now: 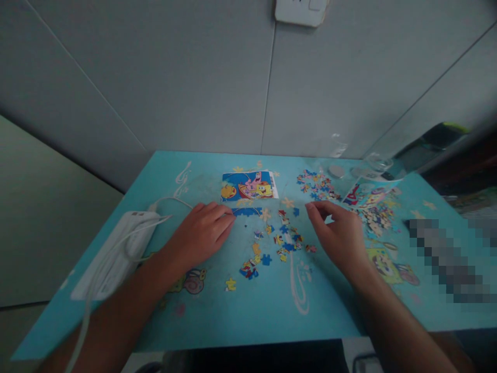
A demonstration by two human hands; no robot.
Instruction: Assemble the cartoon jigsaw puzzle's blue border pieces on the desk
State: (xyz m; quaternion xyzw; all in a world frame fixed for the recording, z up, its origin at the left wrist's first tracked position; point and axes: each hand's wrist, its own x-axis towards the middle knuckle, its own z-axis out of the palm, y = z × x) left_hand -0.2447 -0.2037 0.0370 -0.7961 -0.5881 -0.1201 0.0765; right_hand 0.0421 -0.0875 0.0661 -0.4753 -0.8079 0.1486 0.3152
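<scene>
My left hand [209, 228] rests on the table with its fingers curled together, fingertips at the left end of a joined blue puzzle strip [250, 211]. My right hand [337, 225] hovers right of the loose pieces, thumb and forefinger closed in a pinch; whatever may be between them is too small to make out. A small blue puzzle piece [296, 212] lies just left of those fingertips. Several loose puzzle pieces [287, 241] are scattered between the hands. Behind the strip lies a reference picture [248, 186] of cartoon figures. A yellow puzzle piece [230, 284] lies closer to me.
A white power strip [116, 254] with cables lies on the left. Puzzle pieces form one pile [316, 184] at the back right and another [376, 217] beside a standing picture card [368, 191]. Clear containers [378, 163] stand near the wall [217, 77].
</scene>
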